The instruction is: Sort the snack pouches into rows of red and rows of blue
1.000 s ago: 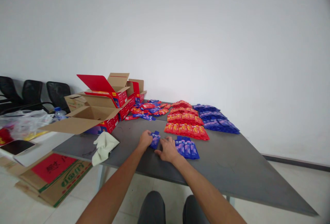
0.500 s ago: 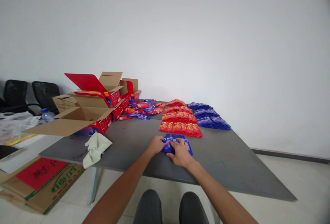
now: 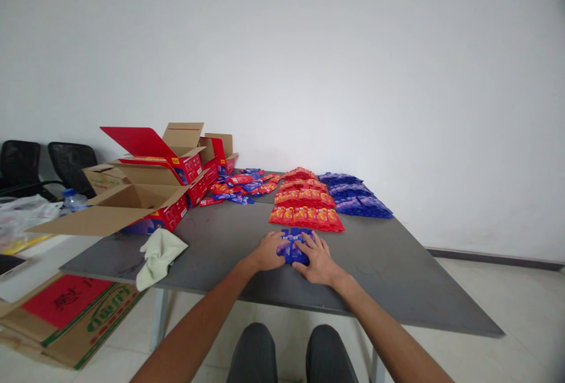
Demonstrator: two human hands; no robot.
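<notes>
A small row of blue pouches (image 3: 291,247) lies flat on the grey table near its front edge. My left hand (image 3: 268,252) rests against the left side of the row, its fingers stretched along and over the edge. From the right, my right hand (image 3: 318,259) lies across the pouches with fingers spread, covering part of them. Neither hand is wrapped round a pouch. Just beyond them are neat overlapping rows of red-orange pouches (image 3: 305,216). Farther right, more blue pouches (image 3: 362,205) are laid in similar rows.
A loose heap of mixed red and blue pouches (image 3: 241,186) lies back left. Open cardboard boxes (image 3: 170,215) stand at the table's left, with a pale cloth (image 3: 159,256) in front. A flattened carton (image 3: 88,324) sits below; chairs (image 3: 73,162) stand beyond.
The left hand has come further over the left edge of the blue pouches. My right hand's fingers have spread wider, and the row looks straighter. The view has shifted slightly.
</notes>
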